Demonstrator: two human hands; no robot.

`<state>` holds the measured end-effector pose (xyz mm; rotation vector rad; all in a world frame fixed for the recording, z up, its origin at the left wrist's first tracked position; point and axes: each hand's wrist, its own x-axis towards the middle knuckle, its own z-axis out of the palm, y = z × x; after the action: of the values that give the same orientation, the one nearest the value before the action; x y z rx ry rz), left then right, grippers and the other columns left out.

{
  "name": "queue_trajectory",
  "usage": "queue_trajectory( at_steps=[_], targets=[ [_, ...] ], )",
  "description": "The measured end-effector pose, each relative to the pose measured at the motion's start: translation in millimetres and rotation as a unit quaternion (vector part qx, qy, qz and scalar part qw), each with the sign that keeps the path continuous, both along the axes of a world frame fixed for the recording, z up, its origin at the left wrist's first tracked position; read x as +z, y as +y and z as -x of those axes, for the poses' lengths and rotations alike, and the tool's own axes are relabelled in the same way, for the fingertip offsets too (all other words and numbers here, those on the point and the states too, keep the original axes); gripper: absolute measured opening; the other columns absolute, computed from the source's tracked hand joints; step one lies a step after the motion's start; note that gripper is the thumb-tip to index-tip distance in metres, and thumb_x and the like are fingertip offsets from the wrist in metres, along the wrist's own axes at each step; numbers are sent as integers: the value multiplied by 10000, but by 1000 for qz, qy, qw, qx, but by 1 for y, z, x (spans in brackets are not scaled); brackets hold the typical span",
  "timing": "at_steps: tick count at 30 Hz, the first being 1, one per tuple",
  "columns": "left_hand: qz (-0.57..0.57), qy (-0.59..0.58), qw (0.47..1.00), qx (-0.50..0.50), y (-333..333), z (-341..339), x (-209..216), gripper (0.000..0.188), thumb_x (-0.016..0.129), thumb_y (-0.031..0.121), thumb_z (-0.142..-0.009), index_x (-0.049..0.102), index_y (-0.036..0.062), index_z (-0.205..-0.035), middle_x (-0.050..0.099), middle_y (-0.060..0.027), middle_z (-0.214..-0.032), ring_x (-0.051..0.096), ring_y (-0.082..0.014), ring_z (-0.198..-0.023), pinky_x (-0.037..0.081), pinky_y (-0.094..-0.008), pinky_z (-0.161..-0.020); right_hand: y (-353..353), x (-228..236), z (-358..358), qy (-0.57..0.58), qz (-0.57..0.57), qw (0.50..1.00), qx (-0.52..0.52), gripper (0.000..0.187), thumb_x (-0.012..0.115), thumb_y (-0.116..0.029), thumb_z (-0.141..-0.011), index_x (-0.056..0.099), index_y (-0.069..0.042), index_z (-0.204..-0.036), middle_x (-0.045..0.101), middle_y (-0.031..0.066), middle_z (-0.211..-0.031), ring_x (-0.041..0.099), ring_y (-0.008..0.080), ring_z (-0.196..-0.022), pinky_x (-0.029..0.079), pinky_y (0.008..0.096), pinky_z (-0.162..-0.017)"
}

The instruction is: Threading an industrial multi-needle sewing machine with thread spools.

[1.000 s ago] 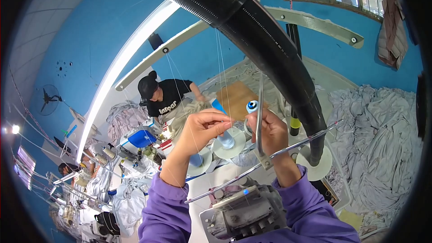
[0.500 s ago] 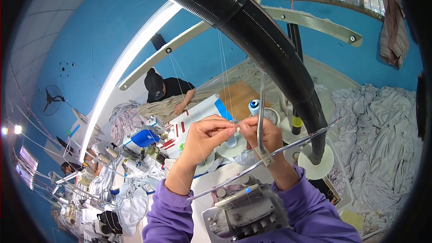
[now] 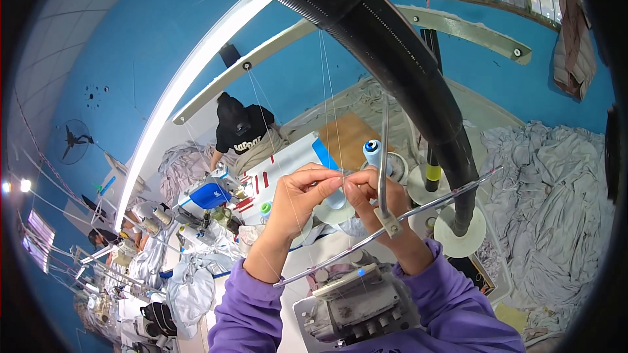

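Observation:
My left hand (image 3: 302, 201) and my right hand (image 3: 374, 197) meet fingertip to fingertip, each in a pinch. Fine white thread (image 3: 332, 101) drops from the overhead arm to the pinched fingertips; its ends are too small to make out. A metal upright stands in front of my right hand and hides part of it. Crossing below my hands is a thin thread-guide rod (image 3: 340, 258). Under it sits a grey overlock sewing machine (image 3: 360, 310). Just beyond my right fingers stands a light-blue thread cone (image 3: 372, 151).
A thick black hose (image 3: 399, 65) arches overhead and down the right side. Piled grey fabric (image 3: 546, 222) fills the right. Across the table, a person in black (image 3: 242, 124) bends over cloth. Another sewing machine (image 3: 208, 194), blue and white, stands at left.
My hands stay pinched together, with the right fingers slightly shifted and more bent. The person across the table has moved, head lowered and arm drawn back. The view has tilted slightly.

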<state>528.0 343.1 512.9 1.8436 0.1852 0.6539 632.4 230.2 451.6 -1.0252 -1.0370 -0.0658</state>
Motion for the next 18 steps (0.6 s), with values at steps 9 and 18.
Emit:
queue_trajectory(
  at_steps=[9,18],
  targets=[
    [12,20,1000,3,0,3,-1,124,671,98,-864,692,1,-939,646,-55,-916,553,-89,-826,436,-225,-702,-1,1,3,-24,10,1000,-17,129,631,-135,-898,619,-7,-907,515,15,-715,440,41,-557,359,217,-498],
    [254,5,964,-83,-11,5,4,173,586,200,-933,572,28,-950,628,-73,-889,442,-45,-544,364,-173,-510,-3,-8,-1,-95,-3,992,-86,77,635,-89,-878,632,-18,-906,543,46,-738,491,106,-587,395,237,-528]
  ],
)
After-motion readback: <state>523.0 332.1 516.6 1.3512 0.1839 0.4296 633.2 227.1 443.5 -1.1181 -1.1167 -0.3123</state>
